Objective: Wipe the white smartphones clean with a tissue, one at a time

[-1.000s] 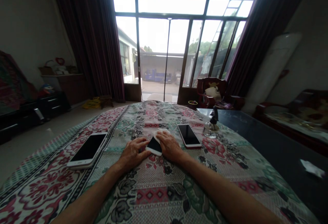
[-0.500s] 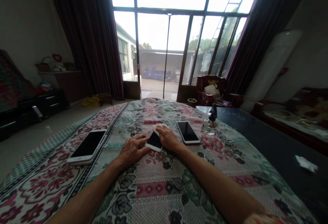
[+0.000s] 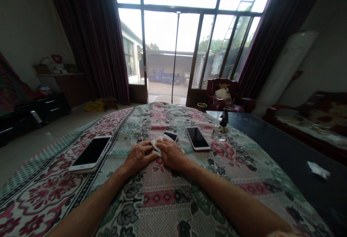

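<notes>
left grip (image 3: 139, 156): open, flat on white cloth (image 3: 156, 145) | right grip (image 3: 172, 153): open, flat on same cloth | cloth: between grips, on floral cover (image 3: 159, 200), touching dark-screened phone (image 3: 170, 136)

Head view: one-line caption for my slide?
Left hand and right hand on a white cloth partly covering a smartphone.

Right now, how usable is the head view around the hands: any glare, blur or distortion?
Head view: daylight blows the glass doors out white; the curtains fall dark; wide-angle distortion bows the patterned tablecloth into a dome; the left hand, right hand and white cloth look reasonably sharp, without glare.
</notes>
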{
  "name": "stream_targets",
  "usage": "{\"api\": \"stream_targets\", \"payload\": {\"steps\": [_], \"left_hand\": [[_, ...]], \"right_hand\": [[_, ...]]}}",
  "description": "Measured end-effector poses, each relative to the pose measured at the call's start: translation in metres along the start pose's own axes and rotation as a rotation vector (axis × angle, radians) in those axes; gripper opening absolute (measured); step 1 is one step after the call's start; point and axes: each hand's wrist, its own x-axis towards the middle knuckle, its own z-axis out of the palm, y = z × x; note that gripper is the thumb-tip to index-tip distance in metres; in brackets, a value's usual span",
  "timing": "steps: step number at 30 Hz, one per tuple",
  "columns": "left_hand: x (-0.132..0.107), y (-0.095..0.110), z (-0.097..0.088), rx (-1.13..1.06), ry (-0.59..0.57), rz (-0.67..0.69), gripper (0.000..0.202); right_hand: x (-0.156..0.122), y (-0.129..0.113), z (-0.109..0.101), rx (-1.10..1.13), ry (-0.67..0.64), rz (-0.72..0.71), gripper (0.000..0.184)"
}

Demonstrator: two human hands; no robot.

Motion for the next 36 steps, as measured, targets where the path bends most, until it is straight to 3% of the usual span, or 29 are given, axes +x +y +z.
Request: {"api": "stream_targets", "payload": {"steps": [5, 10, 14, 27, 31, 36], "left_hand": [[-0.001, 0.001, 0.000, 0.012, -0.008, -0.016, 0.026], [-0.001, 0.004, -0.003, 0.027, -0.031, -0.049, 0.029], [-0.001, 0.005, -0.004, 0.030, -0.028, -0.057, 0.028], [-0.001, 0.000, 0.000, 0.007, 0.000, -0.012, 0.021], [-0.001, -0.002, 0.002, 0.022, 0.001, -0.009, 0.023], [-0.001, -0.004, 0.002, 0.053, 0.004, -0.037, 0.030]], "right_hand": [[0.009, 0.013, 0.003, 0.032, 0.013, -0.039, 0.030], [0.020, 0.041, 0.003, -0.054, 0.061, 0.132, 0.031], [0.020, 0.047, 0.000, -0.085, 0.088, 0.273, 0.031], [0.003, -0.011, 0.009, 0.041, 0.039, -0.027, 0.024], [0.010, -0.002, 0.006, 0.058, 0.022, -0.028, 0.026], [0.021, 0.027, 0.003, -0.010, 0.033, 0.119, 0.029]]}}
